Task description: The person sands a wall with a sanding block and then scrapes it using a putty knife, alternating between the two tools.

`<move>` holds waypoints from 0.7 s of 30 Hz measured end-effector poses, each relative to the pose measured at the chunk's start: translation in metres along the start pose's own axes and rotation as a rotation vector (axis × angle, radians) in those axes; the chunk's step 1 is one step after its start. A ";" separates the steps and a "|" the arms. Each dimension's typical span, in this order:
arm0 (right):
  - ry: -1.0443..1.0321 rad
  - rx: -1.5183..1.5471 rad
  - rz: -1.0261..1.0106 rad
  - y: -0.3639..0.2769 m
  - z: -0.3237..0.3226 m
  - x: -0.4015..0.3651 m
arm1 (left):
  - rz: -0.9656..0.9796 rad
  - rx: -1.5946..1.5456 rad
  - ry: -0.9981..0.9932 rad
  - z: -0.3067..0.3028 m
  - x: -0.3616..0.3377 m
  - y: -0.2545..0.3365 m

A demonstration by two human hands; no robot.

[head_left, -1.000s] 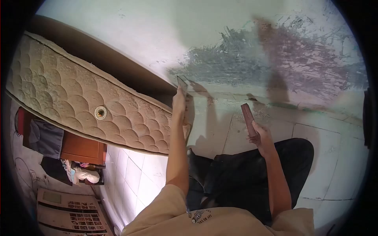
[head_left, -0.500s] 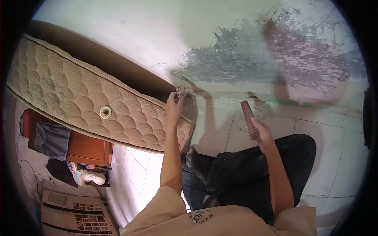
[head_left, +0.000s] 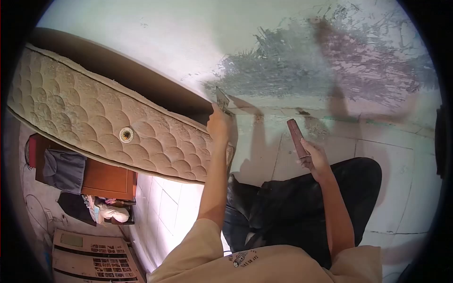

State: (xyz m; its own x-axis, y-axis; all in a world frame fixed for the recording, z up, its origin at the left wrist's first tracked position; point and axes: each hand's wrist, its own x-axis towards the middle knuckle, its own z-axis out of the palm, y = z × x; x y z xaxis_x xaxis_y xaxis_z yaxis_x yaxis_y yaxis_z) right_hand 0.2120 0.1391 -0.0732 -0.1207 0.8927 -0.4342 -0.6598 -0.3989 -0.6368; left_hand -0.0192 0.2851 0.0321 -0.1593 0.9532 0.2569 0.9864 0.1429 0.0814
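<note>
My left hand (head_left: pixel 219 123) is closed around a scraper (head_left: pixel 222 99), whose flat, whitish-smeared blade points up at the wall's lower edge. That hand is beside the near end of a quilted mattress (head_left: pixel 113 113) standing on its side. Over my bent knee, my right hand (head_left: pixel 315 159) grips a long reddish-brown block (head_left: pixel 297 137), thumb on one side and fingers curled round the other. The wall (head_left: pixel 273 61) ahead has a large grey scraped patch with ragged pale edges.
Pale tiles (head_left: pixel 387 160) cover the floor, with crumbs of debris (head_left: pixel 315 126) along the wall base. A wooden cabinet (head_left: pixel 106 181) with a grey cloth (head_left: pixel 63 167) over it stands beyond the mattress at left. A large printed carton (head_left: pixel 89 254) is at lower left.
My left hand has shifted right and turned, so the scraper blade now shows more plainly against the wall. My right hand and the block have barely moved.
</note>
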 end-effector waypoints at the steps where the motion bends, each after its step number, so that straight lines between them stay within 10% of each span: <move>1: 0.002 -0.015 0.003 -0.001 0.000 0.000 | -0.002 -0.004 0.001 0.002 0.000 0.003; 21: -0.006 -0.036 0.002 0.004 -0.004 0.004 | 0.003 0.067 0.074 0.007 0.008 0.000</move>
State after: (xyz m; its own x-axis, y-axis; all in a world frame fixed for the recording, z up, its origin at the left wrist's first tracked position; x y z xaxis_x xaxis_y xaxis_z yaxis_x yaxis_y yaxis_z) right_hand 0.2114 0.1406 -0.0798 -0.1264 0.8929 -0.4322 -0.6321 -0.4082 -0.6586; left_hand -0.0206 0.2942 0.0274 -0.1561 0.9319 0.3273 0.9871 0.1595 0.0164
